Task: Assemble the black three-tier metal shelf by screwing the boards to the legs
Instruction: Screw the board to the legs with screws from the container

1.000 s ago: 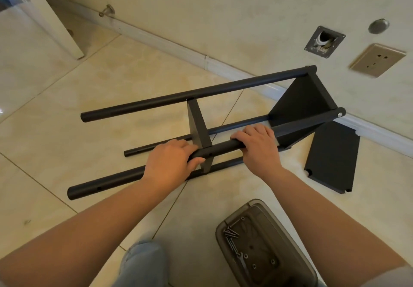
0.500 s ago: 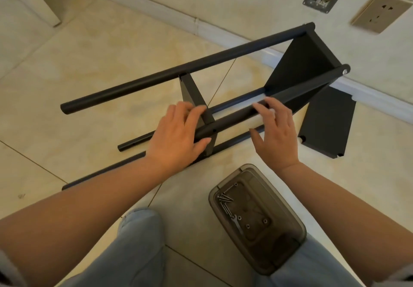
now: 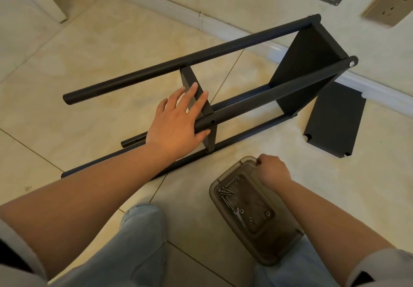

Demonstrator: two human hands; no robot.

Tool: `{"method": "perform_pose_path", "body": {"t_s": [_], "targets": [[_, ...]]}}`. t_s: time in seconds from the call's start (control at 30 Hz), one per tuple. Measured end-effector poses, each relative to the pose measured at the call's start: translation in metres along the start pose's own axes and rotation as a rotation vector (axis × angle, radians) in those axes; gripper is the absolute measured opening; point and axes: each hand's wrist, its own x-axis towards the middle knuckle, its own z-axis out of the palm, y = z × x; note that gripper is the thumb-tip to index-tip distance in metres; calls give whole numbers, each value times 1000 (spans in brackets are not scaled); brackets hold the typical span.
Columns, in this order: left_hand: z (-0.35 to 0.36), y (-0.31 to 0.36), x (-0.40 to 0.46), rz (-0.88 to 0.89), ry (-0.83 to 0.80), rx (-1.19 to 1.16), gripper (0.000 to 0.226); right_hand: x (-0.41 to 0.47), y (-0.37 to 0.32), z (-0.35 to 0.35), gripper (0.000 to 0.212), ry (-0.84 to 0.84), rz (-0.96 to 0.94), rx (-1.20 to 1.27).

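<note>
The half-built shelf (image 3: pixel 223 99) lies on its side on the tiled floor, its four legs running long and slanted from near the person's knees up toward the wall. One board (image 3: pixel 310 67) is fixed at the wall end of the shelf, and a middle board (image 3: pixel 196 94) stands across the legs about halfway along. A third, loose board (image 3: pixel 335 121) lies flat on the floor just beyond the shelf's wall end.

The left hand (image 3: pixel 176 121) rests on the nearest upper leg (image 3: pixel 268 94) right beside the middle board, fingers straight and spread, with the thumb under the leg, steadying rather than clutching. An empty screw hole (image 3: pixel 212 121) shows in that leg just past the fingertips.

The right hand (image 3: pixel 271 170) is down at the brown plastic tray (image 3: pixel 268 248), on the near side of the shelf, its fingers curled over the tray's far rim; they seem to grip the rim, though the fingertips are hidden. The screws (image 3: pixel 225 195) lie in the tray, toward the left of that hand and closer to the person.

The likely next move is fetching a screw. The right hand is the nearer one, and from the tray the open hole lies up and to the left, across the leg's long axis.
</note>
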Motion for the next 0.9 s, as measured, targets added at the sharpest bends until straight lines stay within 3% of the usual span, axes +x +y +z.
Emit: {"method": "perform_pose_path", "body": {"t_s": [0.4, 0.53, 0.6, 0.7, 0.9], "targets": [[-2, 1, -1, -9, 6, 4, 80, 20, -8, -7, 45, 230, 26, 268], [-1, 2, 0, -12, 10, -2, 79, 10, -11, 9, 36, 381, -302, 69], [0, 2, 0, -10, 9, 3, 80, 9, -10, 25, 26, 237, -400, -91], [1, 1, 0, -6, 17, 2, 81, 16, -7, 50, 26, -32, -289, -207], [2, 1, -1, -13, 21, -20, 82, 43, -12, 82, 22, -80, -116, -99]]}}
